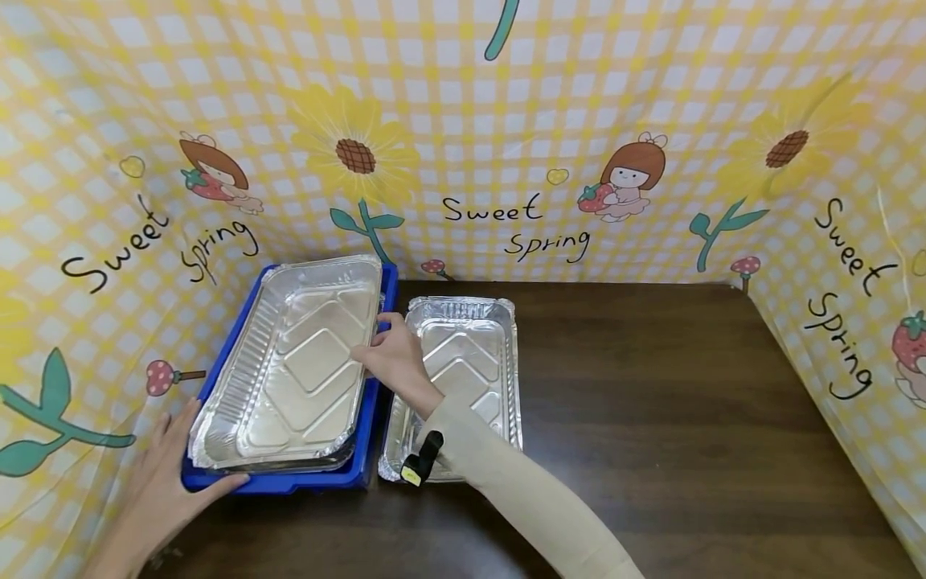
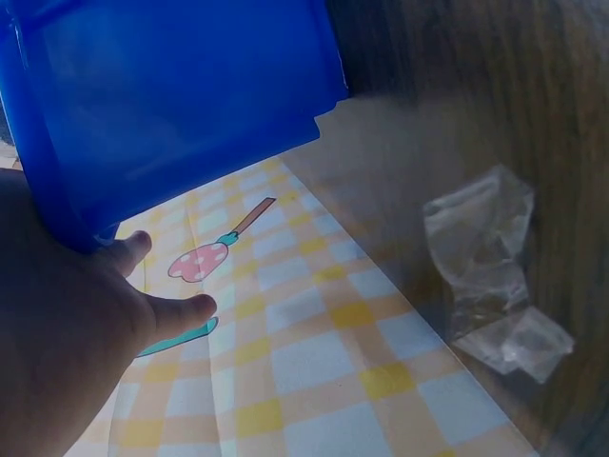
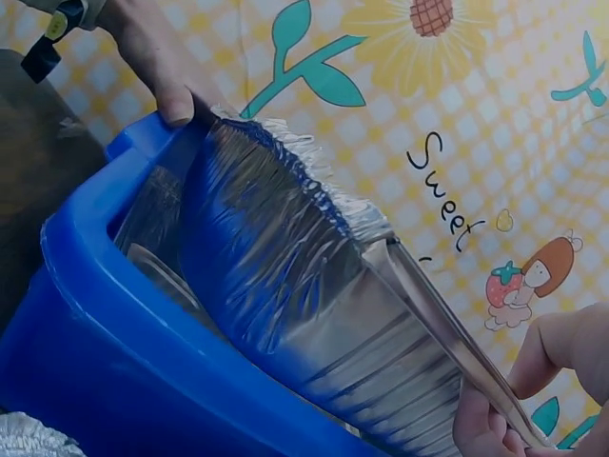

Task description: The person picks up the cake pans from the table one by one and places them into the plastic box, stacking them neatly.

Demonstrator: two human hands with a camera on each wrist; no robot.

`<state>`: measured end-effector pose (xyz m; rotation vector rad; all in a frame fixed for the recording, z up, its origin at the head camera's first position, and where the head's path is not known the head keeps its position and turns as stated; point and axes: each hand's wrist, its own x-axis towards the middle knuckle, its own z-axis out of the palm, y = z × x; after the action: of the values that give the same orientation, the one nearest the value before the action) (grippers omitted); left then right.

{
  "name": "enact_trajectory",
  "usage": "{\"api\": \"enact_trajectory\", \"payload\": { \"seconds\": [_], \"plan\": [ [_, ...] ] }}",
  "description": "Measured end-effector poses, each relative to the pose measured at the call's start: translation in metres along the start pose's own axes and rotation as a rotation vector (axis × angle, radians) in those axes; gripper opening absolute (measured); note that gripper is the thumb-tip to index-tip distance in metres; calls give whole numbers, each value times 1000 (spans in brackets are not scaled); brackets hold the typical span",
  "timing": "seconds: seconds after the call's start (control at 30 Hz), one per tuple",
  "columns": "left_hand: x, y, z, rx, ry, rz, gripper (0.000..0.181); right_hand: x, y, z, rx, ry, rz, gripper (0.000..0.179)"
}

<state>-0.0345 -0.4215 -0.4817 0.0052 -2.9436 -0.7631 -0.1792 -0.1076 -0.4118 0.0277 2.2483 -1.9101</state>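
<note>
A foil tray [image 1: 311,354] lies tilted over a blue plastic bin [image 1: 304,481], its right side raised. My right hand [image 1: 398,354] pinches that tray's right rim between thumb and fingers; the right wrist view also has this hand [image 3: 561,381] on the rim. More foil shows below the tray inside the bin, mostly hidden. At the bin's near left corner is my left hand [image 1: 162,474], thumb along the front rim and fingers extended by the left wall. The left wrist view shows the left hand [image 2: 76,314] against the bin's corner.
Right of the bin, a second foil tray [image 1: 463,354] stands on the dark wooden table [image 1: 651,418], partly under my right forearm. Crumpled clear plastic [image 2: 495,271] lies on the table in the left wrist view. A checked cloth [image 1: 477,145] encloses the back and sides.
</note>
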Motion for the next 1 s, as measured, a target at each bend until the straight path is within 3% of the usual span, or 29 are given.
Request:
{"api": "enact_trajectory", "payload": {
  "seconds": [0.4, 0.53, 0.7, 1.0],
  "plan": [
    [-1, 0, 0, -52, 50, -16, 136, 0, 0, 13, -134, -7, -22, 65],
    [-1, 0, -1, -53, 30, -32, 135, 0, -1, 12, -138, -9, -17, 65],
    [0, 0, -2, -21, 16, -3, 133, -1, -1, 14, -152, 2, -12, 65],
    [0, 1, -3, -11, -14, -24, 131, -1, -2, 19, -246, 33, -14, 66]
  ]
}}
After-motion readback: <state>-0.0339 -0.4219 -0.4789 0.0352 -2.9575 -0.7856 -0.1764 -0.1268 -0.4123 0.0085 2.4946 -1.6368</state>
